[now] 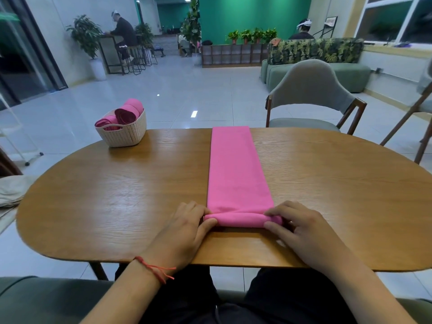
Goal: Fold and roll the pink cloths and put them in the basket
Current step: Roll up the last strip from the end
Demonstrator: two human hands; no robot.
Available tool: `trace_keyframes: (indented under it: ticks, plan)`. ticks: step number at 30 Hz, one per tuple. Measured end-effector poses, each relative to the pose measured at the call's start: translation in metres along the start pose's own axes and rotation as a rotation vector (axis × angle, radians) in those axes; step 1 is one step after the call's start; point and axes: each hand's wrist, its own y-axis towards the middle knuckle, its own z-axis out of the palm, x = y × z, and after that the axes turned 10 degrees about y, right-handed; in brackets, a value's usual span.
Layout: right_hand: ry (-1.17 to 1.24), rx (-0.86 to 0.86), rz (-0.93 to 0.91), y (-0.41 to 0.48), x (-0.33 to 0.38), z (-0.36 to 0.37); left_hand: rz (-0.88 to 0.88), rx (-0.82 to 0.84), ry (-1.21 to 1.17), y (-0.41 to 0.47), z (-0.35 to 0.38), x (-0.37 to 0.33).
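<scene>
Long folded pink cloth [238, 169] lying near-to-far on the wooden tabletop [117, 195], near end rolled, left hand [187, 228] and right hand [301, 230] pinching the roll's ends, basket [124, 133] with rolled pink cloths [127, 113] at far left

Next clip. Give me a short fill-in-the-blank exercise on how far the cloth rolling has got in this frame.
1. The pink cloth on the table is rolled up only at the end ____ to the person.
2. The left hand and the right hand each hold one end of the ____ part.
3. The basket stands to the ____ of the cloth.
4. It holds rolled cloths of the colour ____.

Missing words: nearest; rolled; left; pink.
</scene>
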Motion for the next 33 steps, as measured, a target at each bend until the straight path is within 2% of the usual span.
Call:
trace_keyframes:
  ticks: [5,9,12,15,20,23,27,33]
  plan:
    - [0.152,0.012,0.083,-0.003,0.006,-0.001,-0.001,0.0,0.029,-0.001,-0.001,-0.003]
    - [0.196,0.001,0.107,0.001,0.008,-0.001,-0.032,-0.086,-0.143,-0.002,-0.003,-0.006]
    - [0.14,-0.044,0.086,0.005,0.006,0.001,-0.041,-0.151,-0.2,-0.001,-0.007,-0.011]
    - [0.116,-0.089,0.091,0.005,0.006,0.003,0.034,-0.17,-0.176,-0.003,-0.009,-0.015]
    - [-0.038,-0.036,-0.169,-0.005,0.003,0.003,0.164,-0.215,-0.069,-0.011,-0.013,-0.009]
    - [-0.07,0.019,-0.205,-0.005,0.002,0.003,0.165,-0.19,0.05,-0.015,-0.012,-0.005]
    - [-0.12,0.038,-0.173,-0.004,0.0,0.003,0.098,-0.156,0.064,-0.01,-0.009,-0.002]
    - [-0.074,0.047,-0.015,0.0,-0.002,0.005,0.001,-0.069,-0.107,-0.005,-0.006,0.003]
